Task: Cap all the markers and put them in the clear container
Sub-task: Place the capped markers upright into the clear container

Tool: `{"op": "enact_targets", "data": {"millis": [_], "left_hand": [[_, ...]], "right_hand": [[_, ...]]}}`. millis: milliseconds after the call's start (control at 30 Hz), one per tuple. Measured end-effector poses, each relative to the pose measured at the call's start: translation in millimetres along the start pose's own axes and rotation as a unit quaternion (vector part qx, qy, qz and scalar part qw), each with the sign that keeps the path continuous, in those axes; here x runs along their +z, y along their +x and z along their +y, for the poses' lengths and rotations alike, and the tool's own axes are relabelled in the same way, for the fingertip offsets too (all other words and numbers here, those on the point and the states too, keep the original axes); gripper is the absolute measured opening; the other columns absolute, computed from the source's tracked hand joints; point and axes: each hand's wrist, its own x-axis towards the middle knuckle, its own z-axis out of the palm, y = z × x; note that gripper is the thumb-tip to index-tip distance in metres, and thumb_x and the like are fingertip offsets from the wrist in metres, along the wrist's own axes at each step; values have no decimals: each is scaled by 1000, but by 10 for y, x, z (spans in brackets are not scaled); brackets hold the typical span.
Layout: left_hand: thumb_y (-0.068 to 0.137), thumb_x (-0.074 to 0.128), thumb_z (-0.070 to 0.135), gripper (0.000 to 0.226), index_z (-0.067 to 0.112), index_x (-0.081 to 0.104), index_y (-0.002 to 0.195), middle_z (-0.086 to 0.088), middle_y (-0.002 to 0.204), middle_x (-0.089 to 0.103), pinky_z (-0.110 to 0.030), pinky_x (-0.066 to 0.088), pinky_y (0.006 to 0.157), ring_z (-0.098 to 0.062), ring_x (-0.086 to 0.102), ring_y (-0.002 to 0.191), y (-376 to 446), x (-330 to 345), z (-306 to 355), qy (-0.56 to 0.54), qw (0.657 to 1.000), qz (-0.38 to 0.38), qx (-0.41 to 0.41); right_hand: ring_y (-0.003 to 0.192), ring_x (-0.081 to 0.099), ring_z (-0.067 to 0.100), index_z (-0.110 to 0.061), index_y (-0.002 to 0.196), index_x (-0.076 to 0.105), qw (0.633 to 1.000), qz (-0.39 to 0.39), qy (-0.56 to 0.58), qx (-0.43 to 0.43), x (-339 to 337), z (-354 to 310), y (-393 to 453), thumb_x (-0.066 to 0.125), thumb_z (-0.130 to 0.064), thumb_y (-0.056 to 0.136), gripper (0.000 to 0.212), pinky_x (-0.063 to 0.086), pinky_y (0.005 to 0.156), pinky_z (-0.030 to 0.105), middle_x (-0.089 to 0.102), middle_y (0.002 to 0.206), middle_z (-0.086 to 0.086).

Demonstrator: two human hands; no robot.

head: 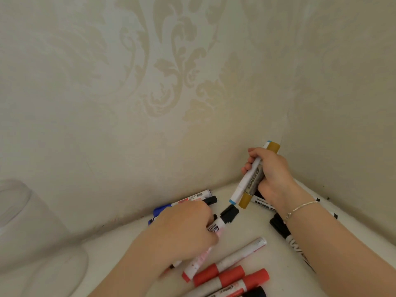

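My right hand [270,174] is raised above the white table and grips two capped markers side by side: a white one with light blue ends [246,181] and a gold-capped one [255,181]. My left hand [184,230] is lower, gripping a white whiteboard marker with a black cap [227,215] that points up and right. Several red-capped markers [231,275] lie near the front edge. The clear container [25,232] stands at the far left, blurred.
More markers lie along the wall behind my left hand, among them a blue one [160,210] and a black-capped one [211,200]. A black marker [285,232] lies under my right forearm. Patterned walls meet in a corner behind the table.
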Motion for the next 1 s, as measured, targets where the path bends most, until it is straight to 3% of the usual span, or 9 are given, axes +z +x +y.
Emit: {"op": "enact_targets", "data": {"millis": [100, 167, 233, 367, 500, 600, 700, 833, 1000], "left_hand": [[85, 65, 38, 26, 13, 69, 80, 0, 62, 55, -29, 38, 57, -12, 47, 56, 64, -122, -120, -157, 988, -12, 9], [84, 68, 34, 21, 14, 73, 86, -8, 77, 70, -38, 50, 73, -18, 64, 69, 96, -171, -175, -265, 964, -1, 14], [84, 70, 28, 18, 12, 75, 92, -14, 92, 74, -42, 53, 89, -27, 70, 88, 112, -199, -204, -398, 917, 23, 15], [89, 64, 14, 17, 6, 74, 99, -17, 100, 72, -35, 57, 87, -27, 70, 93, 120, -221, -178, -570, 820, 49, -2], [92, 58, 15, 20, 11, 74, 104, -5, 103, 74, -40, 56, 87, -20, 70, 95, 104, -236, -158, -616, 787, 35, 25], [93, 59, 18, 19, 12, 75, 103, -4, 100, 75, -39, 58, 84, -16, 70, 90, 102, -231, -151, -613, 789, 31, 30], [91, 62, 21, 19, 8, 73, 101, -5, 91, 75, -32, 60, 75, -16, 72, 84, 120, -192, -131, -594, 802, 53, 32], [88, 65, 32, 22, 13, 73, 94, 6, 77, 72, -24, 58, 61, -9, 71, 71, 146, -121, -94, -527, 840, 127, 36], [95, 56, 35, 24, 16, 71, 97, -2, 89, 71, -23, 57, 55, -8, 70, 76, 178, -137, -155, -464, 874, 143, 29]], "right_hand": [[41, 43, 13, -5, 78, 57, 1000, -10, 8, 1, -7, -34, -5, 51, -1, 88, 13, 44, 46, 24, 46, 55, 4], [41, 42, 13, -5, 81, 58, 999, -36, 2, 16, -7, -66, -28, 52, -2, 88, 9, 43, 46, 24, 46, 54, 3], [42, 42, 13, -5, 85, 59, 994, -95, -35, 46, 0, -93, -69, 55, -5, 87, 5, 43, 46, 25, 46, 54, 3], [47, 43, 14, -4, 91, 63, 961, -227, -119, 107, 78, -107, -203, 59, -19, 88, 16, 45, 48, 26, 48, 58, 4], [52, 47, 16, -4, 105, 66, 930, -307, -155, 129, 172, -128, -293, 63, -34, 85, 36, 47, 58, 29, 55, 60, 6], [62, 48, 25, -6, 80, 65, 908, -330, -243, 86, 231, -110, -332, 73, -30, 79, 25, 47, 69, 34, 53, 61, 11], [77, 57, 32, -2, 86, 66, 906, -310, -280, 63, 277, -59, -351, 79, -19, 72, 25, 51, 80, 41, 61, 82, 21], [62, 57, 23, -5, 69, 63, 925, -280, -245, 80, 320, -9, -356, 72, -8, 77, 12, 51, 67, 33, 62, 66, 12], [60, 54, 20, -9, 71, 57, 937, -235, -248, 78, 309, -11, -306, 65, -12, 83, 15, 51, 64, 31, 54, 63, 9]]}}
